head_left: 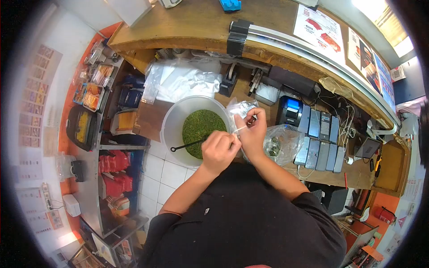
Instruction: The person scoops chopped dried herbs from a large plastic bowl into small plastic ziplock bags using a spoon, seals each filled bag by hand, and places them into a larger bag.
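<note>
Fingers of the left hand (220, 150) are curling into a loose fist, with the thumb and forefinger closing on one end of a thin, pale strip (240, 130); those of the right hand (253, 131) are bending around its other end, so the strip is spanning the short space between the two hands in the head view. Crinkled and glossy, a small clear bag (241, 108) is showing just behind the right fingers, though whether they are gripping it cannot be told. Nearest the left hand, a round, translucent plastic tub (168, 128) is standing open, holding a finely shredded, matted green mass (199, 127). Across it a slim black handle (187, 144) is sloping, its looped tip reaching the rim and its other end disappearing behind the left hand. Beyond the tub, flat, filmy plastic bags (185, 82) are lying in a wrinkled, shiny heap, with a black tape dispenser (228, 81) standing beside them. Just past the right wrist, a larger, puckered clear bag (284, 145) is bulging around small greenish pieces, too blurred to identify. Farther right, smooth, rectangular phones (317, 140) are lying in two rows on the wooden counter (357, 175), near a boxy printer (290, 110) with a glossy blue top.
</note>
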A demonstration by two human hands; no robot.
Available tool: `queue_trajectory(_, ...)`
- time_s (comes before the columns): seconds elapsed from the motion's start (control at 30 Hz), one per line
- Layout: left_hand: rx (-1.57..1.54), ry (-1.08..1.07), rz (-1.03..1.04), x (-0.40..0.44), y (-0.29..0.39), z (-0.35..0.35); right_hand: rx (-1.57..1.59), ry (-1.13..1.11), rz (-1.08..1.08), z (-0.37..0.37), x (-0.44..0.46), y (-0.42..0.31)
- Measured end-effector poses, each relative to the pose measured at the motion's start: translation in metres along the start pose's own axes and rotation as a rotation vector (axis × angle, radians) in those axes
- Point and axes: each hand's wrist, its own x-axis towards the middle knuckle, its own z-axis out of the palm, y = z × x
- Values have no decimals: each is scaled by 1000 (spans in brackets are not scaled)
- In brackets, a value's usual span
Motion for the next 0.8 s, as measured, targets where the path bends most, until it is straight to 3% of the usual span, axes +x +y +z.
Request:
queue_trajectory(0.1,62,71,-91,-1,-15,-7,97,-39,-33,8,-3,-8)
queue_trajectory(0.17,106,92,-124,2,-27,-18,145,-202,-19,8,-5,-3)
queue_trajectory(0.23,17,14,-206,8,-23,-28,101,-188,-6,11,2,-5)
queue_trajectory(0.3,-138,-218,-93,16,-26,-40,81,-364,489,6,14,-8)
queue_trajectory(0.33,-198,-338,-54,16,-29,-46,68,-417,495,7,18,-10)
queue_trajectory(0.43,-99,-349,5,0,-52,-56,42,-509,453,18,15,-24)
queue_trajectory(0.63,-66,-327,-81,-6,-55,-87,-31,-722,567,42,8,-20)
queue_trajectory(0.73,-73,-240,-127,-20,-69,-102,-19,-797,626,63,10,-33)
queue_trajectory(0.8,-47,-81,-292,-28,-77,-122,61,-858,653,73,17,-29)
